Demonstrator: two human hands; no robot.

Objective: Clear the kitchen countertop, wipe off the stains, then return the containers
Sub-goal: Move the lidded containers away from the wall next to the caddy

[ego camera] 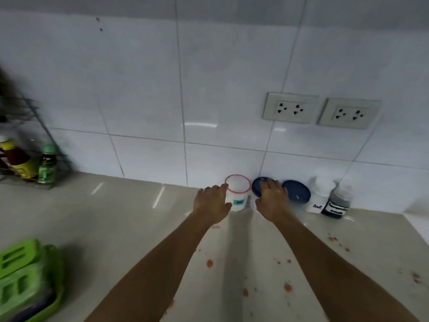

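A white tub with a pink rim point(237, 194) stands against the tiled wall at the back of the beige countertop point(130, 219). My left hand point(212, 203) wraps its left side. My right hand point(272, 201) rests on a dark blue-lidded container point(257, 185) beside it. Further right stand a second blue-lidded container point(298, 191), a white jar labelled Salt point(319, 196) and a dark labelled jar point(337, 203). Orange-red stains point(209, 263) speckle the countertop under and to the right of my arms.
A wire rack point(27, 145) at the far left holds a sauce bottle point(19, 161) and a green-capped bottle point(47, 165). A green plastic basket point(25, 280) sits at the near left. Two wall sockets point(321, 111) are above the jars.
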